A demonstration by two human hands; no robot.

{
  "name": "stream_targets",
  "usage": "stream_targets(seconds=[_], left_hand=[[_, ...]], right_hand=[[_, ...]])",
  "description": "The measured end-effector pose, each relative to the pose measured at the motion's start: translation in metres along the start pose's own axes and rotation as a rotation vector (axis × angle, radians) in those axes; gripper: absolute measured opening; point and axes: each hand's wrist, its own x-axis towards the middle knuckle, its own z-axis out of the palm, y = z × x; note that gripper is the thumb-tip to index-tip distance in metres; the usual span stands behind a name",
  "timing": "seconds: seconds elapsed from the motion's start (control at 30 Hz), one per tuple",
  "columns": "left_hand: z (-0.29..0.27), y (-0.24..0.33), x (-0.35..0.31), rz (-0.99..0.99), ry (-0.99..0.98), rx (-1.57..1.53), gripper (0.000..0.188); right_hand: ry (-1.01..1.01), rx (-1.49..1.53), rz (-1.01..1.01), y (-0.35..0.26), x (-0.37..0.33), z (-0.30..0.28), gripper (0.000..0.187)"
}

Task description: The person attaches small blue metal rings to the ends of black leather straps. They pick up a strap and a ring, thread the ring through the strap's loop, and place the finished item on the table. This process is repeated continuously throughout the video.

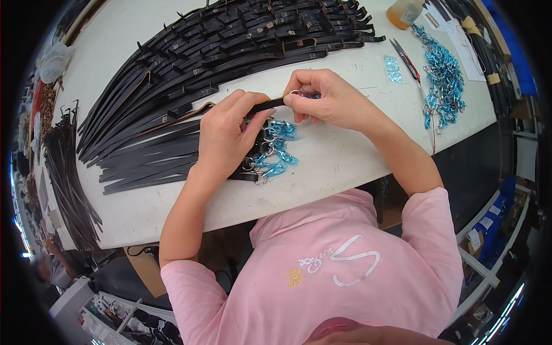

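A black leather strap (269, 106) runs between my two hands above the table. My left hand (218, 138) is closed on it, thumb and fingers pinching the band. At the strap's end, my right hand (339, 102) pinches a silver metal ring (296, 92) between thumb and forefinger. A bit of blue shows behind the right fingers; the rest of that piece is hidden. Below my hands lie several black straps (144, 163), side by side, with silver rings and snap hooks in blue plastic wrap (276, 168) at their right ends.
Many black straps with loops (230, 43) cover the far table. Thin dark strips (69, 167) hang over its left edge. On the right are red-handled scissors (406, 58), a heap of blue-wrapped snap hooks (444, 75), a blue plastic piece (393, 69) and a bottle of amber liquid (404, 12).
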Motion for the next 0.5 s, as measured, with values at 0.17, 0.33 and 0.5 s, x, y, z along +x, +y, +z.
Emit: stream_targets(seconds=[0.17, 0.33, 0.5], left_hand=[[-0.0001, 0.0077, 0.0037, 0.001, 0.023, 0.016, 0.017], [0.0038, 0.0050, 0.0013, -0.026, 0.025, -0.036, 0.016], [-0.0042, 0.0115, 0.0025, 0.012, 0.068, -0.049, 0.016]], right_hand=[[-0.010, 0.061, -0.001, 0.0019, 0.0018, 0.0000, 0.019], [-0.026, 0.071, 0.001, 0.0023, 0.0019, 0.0009, 0.019], [-0.108, 0.131, 0.022, 0.0053, 0.0030, -0.0037, 0.019]])
